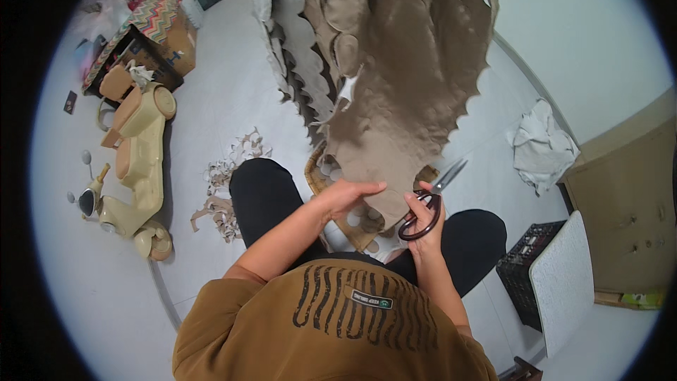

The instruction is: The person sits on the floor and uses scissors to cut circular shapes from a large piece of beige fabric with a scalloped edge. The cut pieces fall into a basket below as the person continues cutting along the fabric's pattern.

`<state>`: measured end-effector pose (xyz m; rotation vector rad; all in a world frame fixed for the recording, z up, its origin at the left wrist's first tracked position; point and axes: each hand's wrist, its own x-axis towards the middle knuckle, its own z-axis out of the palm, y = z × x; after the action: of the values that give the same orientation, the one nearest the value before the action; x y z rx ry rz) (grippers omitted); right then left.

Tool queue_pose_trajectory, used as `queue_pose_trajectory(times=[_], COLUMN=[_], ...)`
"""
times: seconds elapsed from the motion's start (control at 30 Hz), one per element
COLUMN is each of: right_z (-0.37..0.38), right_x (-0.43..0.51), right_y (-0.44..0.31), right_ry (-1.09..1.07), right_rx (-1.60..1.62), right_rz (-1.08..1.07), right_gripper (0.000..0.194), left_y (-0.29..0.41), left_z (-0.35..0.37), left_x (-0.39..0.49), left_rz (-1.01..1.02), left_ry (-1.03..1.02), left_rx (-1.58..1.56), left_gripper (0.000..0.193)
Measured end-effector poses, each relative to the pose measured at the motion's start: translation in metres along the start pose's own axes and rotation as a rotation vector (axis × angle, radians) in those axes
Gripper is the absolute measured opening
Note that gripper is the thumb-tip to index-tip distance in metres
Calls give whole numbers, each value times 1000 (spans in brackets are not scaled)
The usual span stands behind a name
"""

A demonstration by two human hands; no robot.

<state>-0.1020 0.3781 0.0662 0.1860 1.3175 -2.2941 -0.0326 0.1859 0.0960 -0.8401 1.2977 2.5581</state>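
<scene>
A large brown leather-like sheet (402, 74) with a scalloped, ragged edge comes down in front of me to my lap. My left hand (349, 196) grips its lower part, thumb on top and fingers underneath. In my right hand (427, 222) is a pair of scissors (436, 190) with dark handles, the blades pointing away to the upper right and apart from the sheet. Fingers of that hand also touch the sheet's lower right edge. Below it, between my knees, stands a woven basket (316, 169) holding round cut pieces (355, 218), partly hidden by the sheet.
Grey scalloped sheets (301, 37) hang beside the brown one. Cut scraps (225, 211) lie on the floor left of my knee. Farther left stands a beige toy scooter (137, 159). To the right are a crumpled pale cloth (545, 143) and a black crate (523, 275) with a white board (563, 286).
</scene>
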Motion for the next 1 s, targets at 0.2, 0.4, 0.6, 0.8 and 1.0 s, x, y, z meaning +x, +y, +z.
queue_pose_trajectory(times=[0.2, 0.4, 0.6, 0.8, 1.0], right_z=[14, 18, 30, -1, -50], right_x=[-3, -7, -17, -37, -55], right_y=[7, 13, -13, -32, -26], right_ry=[49, -27, -105, -302, -408], right_rx=[-97, -193, -237, -422, -509], right_rz=[-134, -228, -178, -14, 58], right_gripper=[46, 45, 42, 44, 54], left_y=[-42, -41, -29, -8, 8], left_z=[-11, 5, 14, 20, 19], left_x=[-25, -28, -21, -15, -12], left_rz=[591, 537, 433, 508, 442], left_ry=[130, -88, -32, 27, -10], left_rx=[-16, 366, 365, 244, 102], left_gripper=[39, 52, 55, 58, 61])
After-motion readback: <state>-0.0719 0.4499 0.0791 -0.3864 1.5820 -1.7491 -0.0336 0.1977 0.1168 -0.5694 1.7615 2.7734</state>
